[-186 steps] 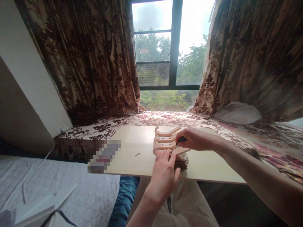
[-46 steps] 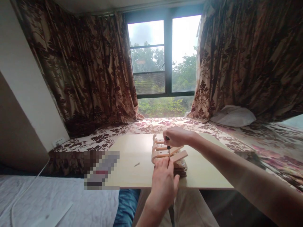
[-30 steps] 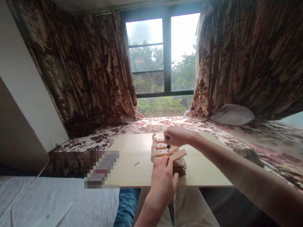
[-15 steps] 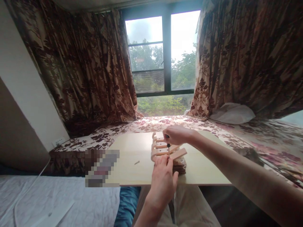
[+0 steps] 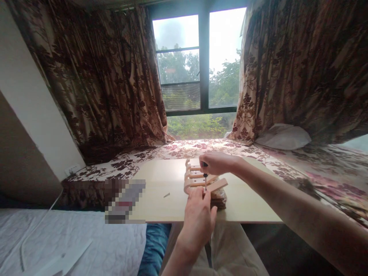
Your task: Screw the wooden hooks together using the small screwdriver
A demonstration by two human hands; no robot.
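Note:
A pale wooden rack of hooked slats [image 5: 193, 178] lies on a light wooden board [image 5: 161, 191] across my lap. My right hand [image 5: 216, 163] is closed round the dark handle of a small screwdriver [image 5: 205, 180], held upright with its tip down on the near slat. My left hand [image 5: 199, 218] rests against the near end of the rack, fingers curled together steadying it. A dark brown block [image 5: 219, 198] sits under the rack's right side.
A loose screw [image 5: 166, 195] lies on the board to the left. A blurred-out object [image 5: 124, 201] sits at the board's left corner. Floral curtains frame a window [image 5: 198, 61]; a white bag [image 5: 283, 137] lies on the patterned ledge. White sheet [image 5: 57, 245] at lower left.
Six seconds ago the screwdriver was held at a slant near the rack's right end; now it stands upright over the near slat. Over the last second both hands hardly moved; the view dipped slightly.

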